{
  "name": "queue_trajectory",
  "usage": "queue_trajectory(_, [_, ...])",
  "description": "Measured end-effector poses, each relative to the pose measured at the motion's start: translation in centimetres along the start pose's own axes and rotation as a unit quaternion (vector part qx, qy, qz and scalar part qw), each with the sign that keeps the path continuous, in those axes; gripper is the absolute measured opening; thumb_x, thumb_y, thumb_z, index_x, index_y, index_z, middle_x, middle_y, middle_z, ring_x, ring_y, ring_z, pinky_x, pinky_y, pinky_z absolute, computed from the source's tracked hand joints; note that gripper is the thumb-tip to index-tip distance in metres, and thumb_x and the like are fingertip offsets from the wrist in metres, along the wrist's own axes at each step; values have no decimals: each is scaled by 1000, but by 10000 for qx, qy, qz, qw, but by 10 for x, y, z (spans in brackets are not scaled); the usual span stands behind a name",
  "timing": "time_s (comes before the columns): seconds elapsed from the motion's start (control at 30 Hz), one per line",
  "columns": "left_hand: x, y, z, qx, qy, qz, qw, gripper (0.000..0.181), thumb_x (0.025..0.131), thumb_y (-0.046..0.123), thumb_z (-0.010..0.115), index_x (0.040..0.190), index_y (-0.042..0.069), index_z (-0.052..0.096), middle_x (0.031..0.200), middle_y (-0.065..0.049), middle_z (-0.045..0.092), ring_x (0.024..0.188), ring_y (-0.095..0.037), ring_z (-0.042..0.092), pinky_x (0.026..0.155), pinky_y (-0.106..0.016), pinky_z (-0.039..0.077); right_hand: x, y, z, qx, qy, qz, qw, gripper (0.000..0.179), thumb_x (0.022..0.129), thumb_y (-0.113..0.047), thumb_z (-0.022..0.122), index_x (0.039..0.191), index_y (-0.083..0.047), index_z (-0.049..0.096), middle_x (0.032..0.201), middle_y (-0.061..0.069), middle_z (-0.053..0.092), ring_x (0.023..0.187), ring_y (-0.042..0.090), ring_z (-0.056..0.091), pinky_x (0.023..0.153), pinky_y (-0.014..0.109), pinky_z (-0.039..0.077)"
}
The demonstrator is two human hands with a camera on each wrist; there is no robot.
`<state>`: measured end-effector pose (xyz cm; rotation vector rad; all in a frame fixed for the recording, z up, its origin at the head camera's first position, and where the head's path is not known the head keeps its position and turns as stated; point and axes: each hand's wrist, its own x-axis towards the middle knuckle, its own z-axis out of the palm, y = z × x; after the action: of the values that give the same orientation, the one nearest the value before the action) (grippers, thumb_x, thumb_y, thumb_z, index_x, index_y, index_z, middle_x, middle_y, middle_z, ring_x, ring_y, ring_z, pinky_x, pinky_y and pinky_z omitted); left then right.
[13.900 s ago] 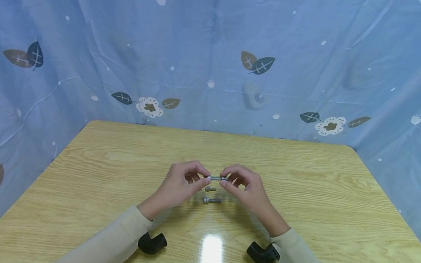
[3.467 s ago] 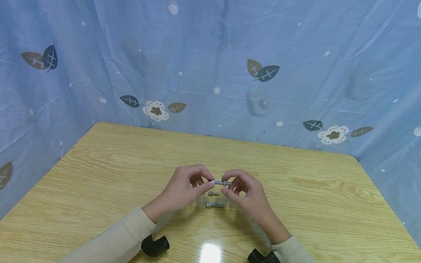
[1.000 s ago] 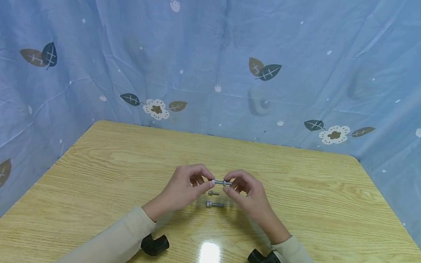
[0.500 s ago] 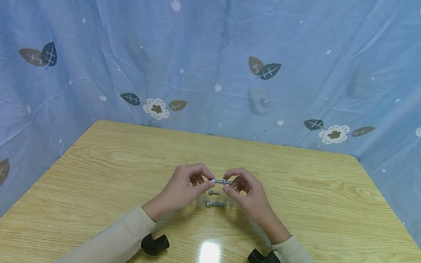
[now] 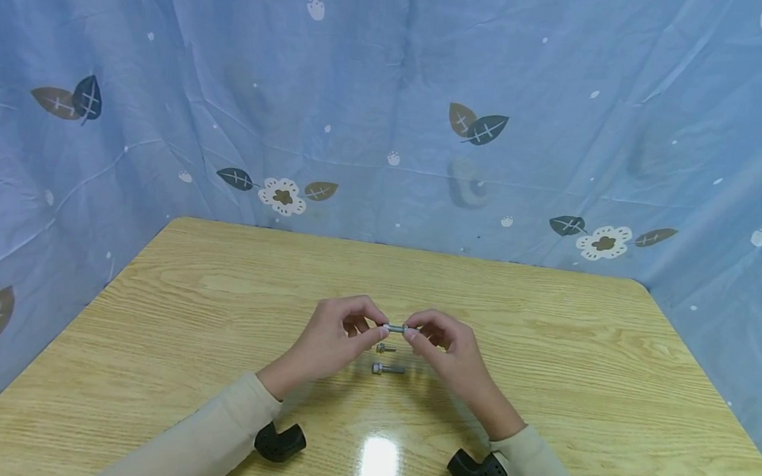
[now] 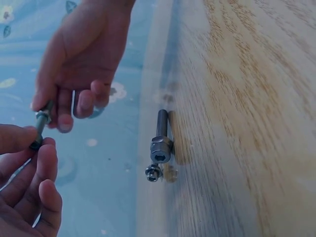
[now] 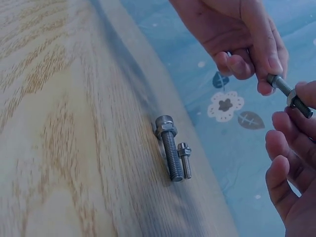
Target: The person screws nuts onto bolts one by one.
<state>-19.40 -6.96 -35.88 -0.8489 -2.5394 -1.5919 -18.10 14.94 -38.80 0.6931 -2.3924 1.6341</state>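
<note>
Between both hands, above the table, a metal bolt [image 5: 396, 328] lies level and crosswise. My left hand [image 5: 332, 337] pinches its head end between thumb and forefinger. A hex nut [image 7: 292, 97] sits partway along the thread, with the threaded tip sticking out past it in the right wrist view. My right hand [image 5: 453, 348] pinches this nut with thumb and forefinger, partly covering it in the head view. Just below the hands, a small bolt [image 5: 386, 348] and a larger bolt [image 5: 389, 369] lie side by side on the table, each with a nut up against its head.
The wood-grain table [image 5: 220, 294] reaches back to a blue curtain [image 5: 364, 84] with leaf and flower prints. A black curved piece [image 5: 280, 443] is at the left sleeve, and a similar black piece [image 5: 476, 471] at the right sleeve.
Compared with the oldest frame, the nut is a little closer to the bolt head. During the last second my right thumb and forefinger have shifted around the nut; my left hand keeps still.
</note>
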Motion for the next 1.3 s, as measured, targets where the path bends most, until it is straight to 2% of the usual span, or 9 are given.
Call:
queue_trajectory(0.13, [0,0,0,18,15,-14,10000,5,91,18,68,93,22,71,84,4,67,66,-9,60,59,-27,52,1,-1,0,-38,17,-20,10000,17,95,-10,61,111,-12,64,100,6,65,72,11,60,64,27,52])
queue_trajectory(0.27, [1,-1,0,24,22,-25,10000,5,91,17,68,93,21,71,84,4,67,66,-8,60,59,-26,52,1,-2,0,48,40,-383,9992,25,91,-4,64,114,-13,61,107,8,64,75,9,60,62,27,52])
queue_trajectory(0.4, [1,-2,0,10,20,5,10000,5,91,17,68,93,21,71,84,4,67,66,-8,61,59,-26,52,1,-2,0,93,72,-639,9979,24,90,0,63,111,-11,62,103,9,63,73,8,59,59,26,51])
queue_trajectory(0.67, [1,-1,0,-36,4,91,10000,5,91,17,68,93,21,71,84,4,67,66,-8,60,60,-26,52,0,-3,-1,59,-8,-134,9999,13,93,-7,62,106,-11,66,97,7,65,73,10,58,61,26,50])
queue_trajectory(0.83, [1,-1,0,-46,-5,114,9999,5,91,17,68,93,21,71,84,4,67,66,-8,61,60,-26,52,-1,-4,-1,-35,-61,34,10000,12,96,-11,59,106,-12,66,95,6,64,70,14,58,61,26,50])
queue_trajectory(1.0, [1,-2,0,-43,0,120,9999,5,91,17,68,94,20,71,85,4,67,66,-8,61,59,-27,52,0,-1,0,71,-39,-325,9994,22,93,-4,61,115,-10,61,105,9,63,74,11,58,62,26,51])
queue_trajectory(1.17, [1,-2,0,-55,5,132,9999,5,91,16,68,93,20,71,86,4,68,66,-8,61,59,-26,52,0,1,1,275,-24,-830,9962,25,90,5,61,112,-9,60,109,12,61,72,9,58,58,26,50])
queue_trajectory(1.3, [1,-2,1,-57,1,122,9999,4,91,17,68,93,20,71,85,3,68,67,-7,61,59,-25,52,1,1,1,239,6,-812,9964,23,91,3,61,110,-8,61,105,11,61,71,10,57,58,26,50])
